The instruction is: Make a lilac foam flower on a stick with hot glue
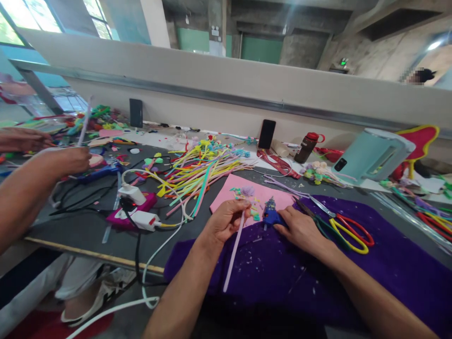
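My left hand (228, 219) pinches a pipe-cleaner flower (233, 259), its fluffy lilac head above the fingers and its pale stem slanting down toward me. Just to the right, my right hand (298, 228) is closed on the back of a blue glue gun (270, 215), whose dirty nozzle points up and away. Its grip is mostly hidden by the hand. Under both lies a pink sheet (226, 200) with green and yellow bits stuck on it. A purple cloth (261, 273) scattered with white specks spreads below my hands.
Scissors with red and yellow handles (349, 238) and green-handled scissors (326, 226) lie right. A pile of pipe cleaners (201, 176) and a magenta power strip (137, 212) with cords lie left. Beyond stand a phone (266, 134), bottle (308, 148) and teal appliance (370, 155). A co-worker's arms (45, 172) reach in.
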`<state>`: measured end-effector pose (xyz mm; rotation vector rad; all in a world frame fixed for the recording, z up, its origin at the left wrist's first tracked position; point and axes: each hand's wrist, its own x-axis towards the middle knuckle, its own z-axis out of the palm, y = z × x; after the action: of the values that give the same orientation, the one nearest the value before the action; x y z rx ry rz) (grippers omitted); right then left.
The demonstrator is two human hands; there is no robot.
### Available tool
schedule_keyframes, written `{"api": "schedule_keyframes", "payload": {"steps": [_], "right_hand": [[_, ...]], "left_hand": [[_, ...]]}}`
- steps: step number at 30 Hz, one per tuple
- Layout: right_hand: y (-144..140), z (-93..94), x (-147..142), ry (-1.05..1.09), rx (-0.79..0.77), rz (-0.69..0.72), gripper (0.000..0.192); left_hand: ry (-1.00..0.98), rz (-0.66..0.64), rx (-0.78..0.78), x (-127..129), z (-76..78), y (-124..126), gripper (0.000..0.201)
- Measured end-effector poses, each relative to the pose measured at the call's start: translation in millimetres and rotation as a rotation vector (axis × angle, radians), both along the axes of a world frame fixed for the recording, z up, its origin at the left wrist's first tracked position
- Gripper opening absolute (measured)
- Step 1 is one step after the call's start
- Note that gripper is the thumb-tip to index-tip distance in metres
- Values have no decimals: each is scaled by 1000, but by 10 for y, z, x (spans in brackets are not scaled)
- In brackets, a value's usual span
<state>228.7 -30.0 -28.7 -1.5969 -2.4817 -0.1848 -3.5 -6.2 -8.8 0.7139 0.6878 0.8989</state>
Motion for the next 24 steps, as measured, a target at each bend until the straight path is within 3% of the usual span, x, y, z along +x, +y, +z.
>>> {"api": "schedule_keyframes", "payload": {"steps": [2,5,8,14,19,24], "right_hand": [[4,29,16,53,48,45,28],[-25,220,-43,338,139,175,24],[-47,420,-204,584,56,317,16],[22,437,-470,697,25,375,12],[54,367,-504,755,7,314,10],[45,448,-456,701,25,368,9]], "left_hand": [[-12,-42,-18,10,6,-10,15],[4,-71,-28,36,14,-25,17],[47,-81,-14,64,0,-26,19],[93,-110,46,75,-42,-6,23],[122,-117,62,68,-28,-11,25],[160,-101,91,82,-19,-31,25]]}}
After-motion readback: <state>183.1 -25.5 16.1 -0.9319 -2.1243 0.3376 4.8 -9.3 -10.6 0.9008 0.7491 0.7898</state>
